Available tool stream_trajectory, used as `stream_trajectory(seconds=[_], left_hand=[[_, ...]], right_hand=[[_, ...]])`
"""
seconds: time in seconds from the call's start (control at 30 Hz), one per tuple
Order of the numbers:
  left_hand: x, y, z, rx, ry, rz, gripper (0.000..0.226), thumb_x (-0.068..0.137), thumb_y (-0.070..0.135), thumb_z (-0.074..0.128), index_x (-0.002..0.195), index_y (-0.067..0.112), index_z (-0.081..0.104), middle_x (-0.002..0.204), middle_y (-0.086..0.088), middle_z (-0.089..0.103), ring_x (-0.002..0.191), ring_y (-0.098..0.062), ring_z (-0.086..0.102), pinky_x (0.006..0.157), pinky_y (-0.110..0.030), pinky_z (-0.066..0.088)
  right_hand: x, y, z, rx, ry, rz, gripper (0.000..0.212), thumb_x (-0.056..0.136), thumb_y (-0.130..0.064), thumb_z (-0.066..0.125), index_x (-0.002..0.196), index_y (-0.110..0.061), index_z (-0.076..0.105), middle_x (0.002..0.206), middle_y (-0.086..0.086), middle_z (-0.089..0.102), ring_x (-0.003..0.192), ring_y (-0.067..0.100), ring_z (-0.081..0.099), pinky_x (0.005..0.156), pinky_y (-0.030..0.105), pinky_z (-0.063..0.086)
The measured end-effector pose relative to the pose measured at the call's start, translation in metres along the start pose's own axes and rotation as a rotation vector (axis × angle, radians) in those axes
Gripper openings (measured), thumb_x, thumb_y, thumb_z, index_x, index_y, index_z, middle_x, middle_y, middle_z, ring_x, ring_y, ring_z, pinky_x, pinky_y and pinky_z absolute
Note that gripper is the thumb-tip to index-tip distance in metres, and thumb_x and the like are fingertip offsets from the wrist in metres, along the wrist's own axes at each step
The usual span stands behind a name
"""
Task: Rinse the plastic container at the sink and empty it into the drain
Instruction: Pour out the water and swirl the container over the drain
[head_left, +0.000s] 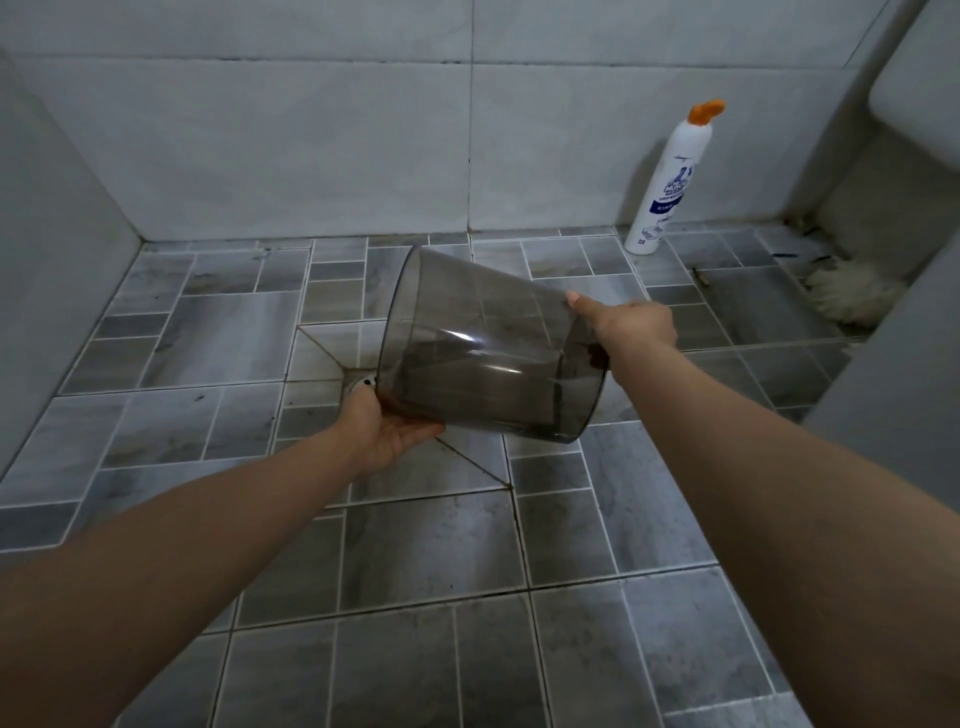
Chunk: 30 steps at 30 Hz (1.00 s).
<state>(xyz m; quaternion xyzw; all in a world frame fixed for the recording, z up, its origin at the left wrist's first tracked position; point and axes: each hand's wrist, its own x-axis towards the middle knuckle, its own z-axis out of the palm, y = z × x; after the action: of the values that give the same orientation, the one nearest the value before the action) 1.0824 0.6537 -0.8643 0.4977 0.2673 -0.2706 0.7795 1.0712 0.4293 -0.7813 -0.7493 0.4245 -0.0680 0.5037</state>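
A smoky see-through plastic container is held on its side above the tiled floor, its open mouth turned to the far left and tipped down. My left hand cups its lower rim from underneath. My right hand grips the base end, thumb on top. The metal floor drain lies right under the mouth, mostly hidden behind the container. Whether liquid is coming out cannot be made out.
A white cleaner bottle with an orange cap stands against the back wall at right. A white mop head lies in the right corner. Tiled walls close in the left and back; a white fixture sits upper right.
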Motion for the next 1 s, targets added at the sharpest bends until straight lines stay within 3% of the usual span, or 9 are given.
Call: stream_trajectory(seconds=[0.3,0.4,0.5,0.6,0.67,0.8,0.9,1.0], left_hand=[[0.0047,-0.0003,-0.0034,0.006,-0.003,-0.009,0.045,0.101,0.026,0.025,0.133,0.003,0.044,0.096,-0.022,0.059,0.085,-0.036,0.060,0.088,-0.047,0.048],[0.0048,-0.0003,-0.0031,0.003,-0.012,-0.006,0.044,0.101,0.026,0.026,0.133,0.003,0.044,0.096,-0.022,0.059,0.086,-0.036,0.060,0.088,-0.048,0.048],[0.0034,0.0005,-0.0020,0.001,-0.005,0.005,0.041,0.100,0.023,0.025,0.127,0.002,0.048,0.098,-0.022,0.058,0.087,-0.036,0.060,0.089,-0.048,0.047],[0.0024,0.0014,-0.0011,0.006,0.010,0.003,0.033,0.099,0.019,0.024,0.102,0.003,0.053,0.100,-0.023,0.058,0.110,-0.041,0.057,0.089,-0.050,0.046],[0.0028,0.0014,-0.0007,0.004,0.013,-0.004,0.032,0.099,0.018,0.024,0.101,0.004,0.052,0.099,-0.022,0.058,0.120,-0.042,0.052,0.090,-0.050,0.046],[0.0022,0.0015,-0.0022,-0.005,-0.005,-0.012,0.040,0.099,0.022,0.026,0.129,0.004,0.044,0.116,-0.025,0.055,0.093,-0.039,0.059,0.087,-0.049,0.047],[0.0021,0.0012,-0.0045,-0.015,-0.031,-0.037,0.045,0.099,0.027,0.029,0.136,0.005,0.041,0.113,-0.023,0.055,0.090,-0.038,0.059,0.085,-0.050,0.051],[0.0017,0.0005,-0.0051,-0.011,-0.023,-0.048,0.045,0.099,0.027,0.030,0.137,0.005,0.040,0.104,-0.024,0.057,0.088,-0.040,0.060,0.065,-0.051,0.057]], right_hand=[[0.0015,-0.0019,0.0007,-0.022,-0.005,-0.005,0.047,0.069,-0.049,0.077,0.064,-0.014,0.046,0.082,0.006,0.058,0.083,0.023,0.059,0.085,0.039,0.056],[0.0013,-0.0019,0.0011,-0.021,-0.007,-0.003,0.047,0.070,-0.049,0.077,0.064,-0.014,0.045,0.071,0.003,0.053,0.081,0.022,0.058,0.082,0.037,0.056],[0.0011,-0.0031,0.0014,-0.025,0.003,-0.002,0.048,0.069,-0.049,0.077,0.064,-0.014,0.045,0.075,0.005,0.055,0.080,0.022,0.057,0.081,0.037,0.056],[0.0010,-0.0040,0.0017,-0.013,0.006,0.001,0.048,0.069,-0.049,0.077,0.065,-0.014,0.046,0.079,0.006,0.058,0.082,0.023,0.060,0.081,0.037,0.056],[0.0011,-0.0036,0.0019,-0.007,0.014,0.000,0.048,0.068,-0.050,0.078,0.065,-0.014,0.046,0.087,0.008,0.061,0.082,0.023,0.061,0.082,0.037,0.056],[0.0003,-0.0037,0.0030,-0.006,0.009,-0.001,0.048,0.067,-0.051,0.078,0.074,-0.011,0.051,0.099,0.012,0.067,0.092,0.026,0.066,0.083,0.040,0.057],[-0.0004,-0.0049,0.0036,-0.014,0.003,-0.013,0.049,0.069,-0.050,0.076,0.085,-0.010,0.053,0.100,0.012,0.065,0.096,0.029,0.065,0.085,0.043,0.056],[-0.0016,-0.0055,0.0034,-0.016,-0.013,-0.036,0.043,0.073,-0.048,0.074,0.072,-0.012,0.050,0.088,0.008,0.061,0.090,0.028,0.063,0.085,0.041,0.055]])
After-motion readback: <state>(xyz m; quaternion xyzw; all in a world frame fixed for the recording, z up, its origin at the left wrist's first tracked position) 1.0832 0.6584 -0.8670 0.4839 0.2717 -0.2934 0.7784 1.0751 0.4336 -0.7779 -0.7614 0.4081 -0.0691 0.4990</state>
